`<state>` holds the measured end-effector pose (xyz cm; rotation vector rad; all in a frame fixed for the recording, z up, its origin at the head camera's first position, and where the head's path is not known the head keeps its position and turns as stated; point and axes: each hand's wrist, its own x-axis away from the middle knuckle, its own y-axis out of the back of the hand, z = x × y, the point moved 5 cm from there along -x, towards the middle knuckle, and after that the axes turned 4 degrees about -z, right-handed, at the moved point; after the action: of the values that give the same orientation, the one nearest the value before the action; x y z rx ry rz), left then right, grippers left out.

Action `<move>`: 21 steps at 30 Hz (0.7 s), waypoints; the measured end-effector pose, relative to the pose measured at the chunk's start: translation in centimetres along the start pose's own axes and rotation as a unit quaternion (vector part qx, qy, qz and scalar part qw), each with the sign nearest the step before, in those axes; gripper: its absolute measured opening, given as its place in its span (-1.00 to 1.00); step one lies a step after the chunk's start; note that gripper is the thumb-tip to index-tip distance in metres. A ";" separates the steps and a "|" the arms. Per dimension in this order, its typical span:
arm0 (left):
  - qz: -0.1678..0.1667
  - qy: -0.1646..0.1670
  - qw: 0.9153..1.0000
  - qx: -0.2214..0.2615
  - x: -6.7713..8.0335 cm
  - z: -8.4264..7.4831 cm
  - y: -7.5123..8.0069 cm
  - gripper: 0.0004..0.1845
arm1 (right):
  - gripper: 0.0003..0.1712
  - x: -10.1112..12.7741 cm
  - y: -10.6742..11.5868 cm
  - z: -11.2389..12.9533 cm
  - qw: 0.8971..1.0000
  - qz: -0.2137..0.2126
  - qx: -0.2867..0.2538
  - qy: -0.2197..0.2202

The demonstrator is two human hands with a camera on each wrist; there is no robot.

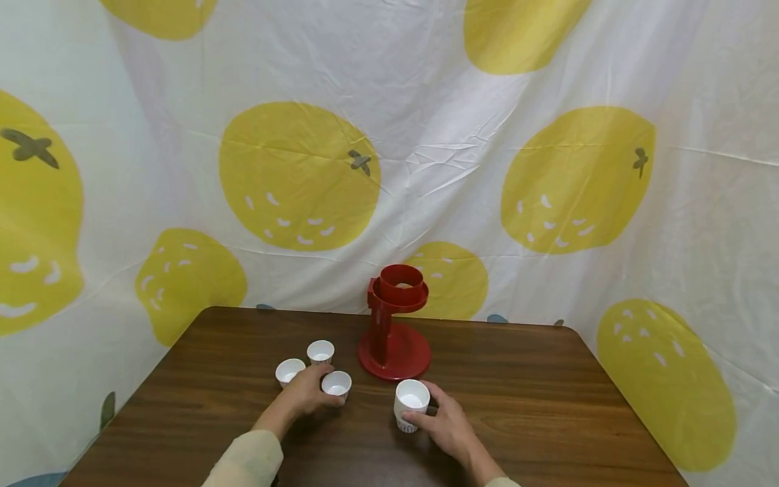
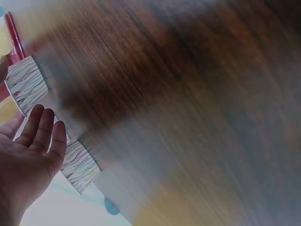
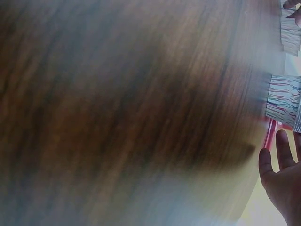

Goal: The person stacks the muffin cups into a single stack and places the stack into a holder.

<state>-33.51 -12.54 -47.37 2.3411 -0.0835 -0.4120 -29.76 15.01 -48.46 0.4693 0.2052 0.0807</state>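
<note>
My left hand (image 1: 309, 391) holds a small white paper cup (image 1: 337, 384) between thumb and fingers. Two more white cups stand just beyond that hand, one at its left (image 1: 289, 370) and one behind (image 1: 320, 351). In the left wrist view, the held cup (image 2: 27, 84) shows a wavy-line pattern, and the lower fingers (image 2: 43, 129) stretch loosely beside it. My right hand (image 1: 449, 423) grips a taller white cup shape (image 1: 411, 404), thumb in front and fingers behind. A second rim edge shows on this patterned cup (image 3: 284, 98) in the right wrist view, like nested cups.
Behind the cups stands a red holder (image 1: 381, 338) with a round base, a column and a ring bearing a red cylinder (image 1: 404, 292); something pale sits inside. The brown wooden table (image 1: 535, 392) ends at a lemon-print cloth (image 1: 426, 169) on the back and sides.
</note>
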 end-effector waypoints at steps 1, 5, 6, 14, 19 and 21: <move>0.001 0.002 1.000 -0.001 0.0 0.0 0.0 -0.33 | -0.24 0.0 0.0 0.0 1.000 0.001 0.000 0.000; 0.003 0.013 1.000 -0.005 0.0 0.1 -0.1 -0.30 | -0.23 -0.1 0.0 -0.1 1.000 0.005 0.001 -0.002; 0.004 0.015 1.000 -0.007 0.0 0.2 -0.1 -0.29 | -0.23 0.0 0.0 -0.1 1.000 0.006 0.001 -0.001; 0.003 0.021 1.000 -0.020 -0.1 0.3 -0.2 -0.33 | -0.24 0.1 -0.2 0.0 1.000 0.007 -0.013 -0.004; 0.006 0.028 0.999 -0.023 -0.2 0.1 0.0 -0.38 | -0.24 0.1 -0.2 0.2 1.000 0.006 -0.014 -0.003; 0.007 0.030 0.999 -0.022 -0.3 0.1 0.1 -0.39 | -0.24 0.1 -0.2 0.2 1.000 0.005 -0.013 -0.006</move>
<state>-33.78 -12.62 -47.28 2.3063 -0.0603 -0.3330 -29.57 14.79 -48.40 0.4456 0.1902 0.0910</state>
